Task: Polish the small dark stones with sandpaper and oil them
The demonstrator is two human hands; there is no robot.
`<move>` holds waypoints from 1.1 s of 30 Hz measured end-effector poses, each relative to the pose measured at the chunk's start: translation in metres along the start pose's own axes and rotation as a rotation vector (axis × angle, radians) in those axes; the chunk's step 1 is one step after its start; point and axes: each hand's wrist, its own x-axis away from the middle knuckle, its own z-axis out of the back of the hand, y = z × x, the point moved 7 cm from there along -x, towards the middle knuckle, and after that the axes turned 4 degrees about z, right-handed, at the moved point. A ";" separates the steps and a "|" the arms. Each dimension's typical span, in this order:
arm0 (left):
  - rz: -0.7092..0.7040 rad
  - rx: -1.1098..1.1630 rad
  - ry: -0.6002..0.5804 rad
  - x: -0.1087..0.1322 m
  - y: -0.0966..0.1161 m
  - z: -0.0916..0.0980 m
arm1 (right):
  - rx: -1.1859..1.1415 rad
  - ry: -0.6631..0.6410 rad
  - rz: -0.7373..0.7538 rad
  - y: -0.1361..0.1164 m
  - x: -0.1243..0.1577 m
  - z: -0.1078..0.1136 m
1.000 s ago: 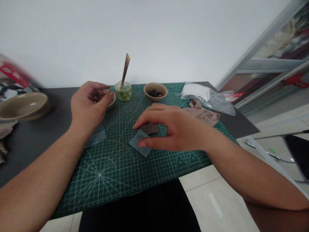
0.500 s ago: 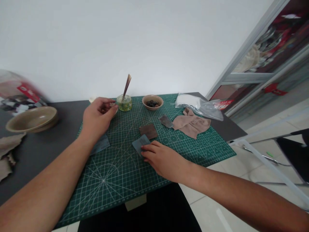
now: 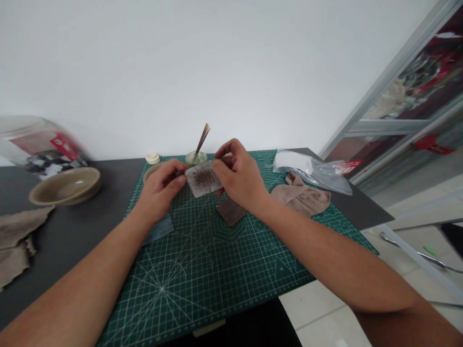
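Both hands are up over the green mat [image 3: 217,270], sharing one small pale sheet [image 3: 203,179] with a dark smudge at its middle. The left hand [image 3: 161,189] pinches its left edge and the right hand [image 3: 238,176] pinches the right, so the sheet is clear of the mat and tilted toward the camera. Just below the right hand a brown square [image 3: 231,211] lies flat; a blue-grey square [image 3: 159,230] peeks out under the left wrist. Behind the sheet stands a glass jar [image 3: 195,157] holding sticks [image 3: 202,139]. A tan cloth [image 3: 302,198] and a plastic bag [image 3: 309,166] sit to the right, and bowls [image 3: 67,184] are on the dark tabletop [image 3: 90,226] to the left.
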 end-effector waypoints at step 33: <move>0.095 -0.468 -0.746 0.027 -0.022 -0.064 | 0.480 -0.717 0.225 0.062 0.051 -0.017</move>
